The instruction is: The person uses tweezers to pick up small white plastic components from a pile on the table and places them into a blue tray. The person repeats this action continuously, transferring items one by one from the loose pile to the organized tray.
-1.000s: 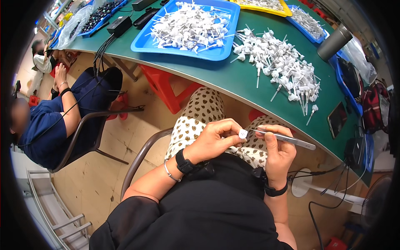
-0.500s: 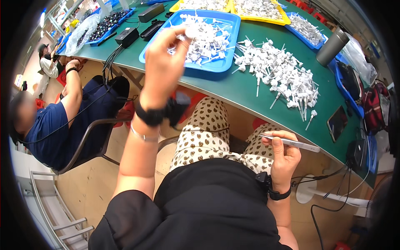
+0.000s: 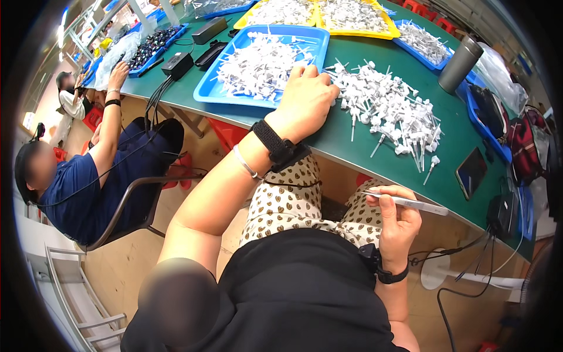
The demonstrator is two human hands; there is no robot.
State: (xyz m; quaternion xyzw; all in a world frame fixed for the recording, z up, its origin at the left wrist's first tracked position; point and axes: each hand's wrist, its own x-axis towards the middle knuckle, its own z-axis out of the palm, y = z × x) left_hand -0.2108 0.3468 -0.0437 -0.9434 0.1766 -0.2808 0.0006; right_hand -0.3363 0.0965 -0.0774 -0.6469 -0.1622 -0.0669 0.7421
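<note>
My left hand (image 3: 306, 101) is over the near right corner of a blue tray (image 3: 209, 94), at the left end of a loose pile of small white plastic pieces with thin stems (image 3: 390, 102). Its fingers are bent downward and closed, and whatever lies between the tips is hidden. More white stemmed pieces (image 3: 255, 67) fill the tray. My right hand (image 3: 399, 226) stays low in front of the table edge, above my lap. Thumb and fingers there grip metal tweezers (image 3: 419, 204), whose tips point left.
Yellow trays (image 3: 358, 17) and another blue tray (image 3: 422, 42) of white parts stand behind. At right are a grey bottle (image 3: 461, 64), a phone (image 3: 471, 173) and a bag (image 3: 525, 144). Black cables (image 3: 155, 97) hang at the left edge, near a seated co-worker (image 3: 88, 182).
My left hand has come down and right, from above the blue tray to the end of the loose pile. My right hand keeps the tweezers nearly still. The co-worker's arm has reached forward.
</note>
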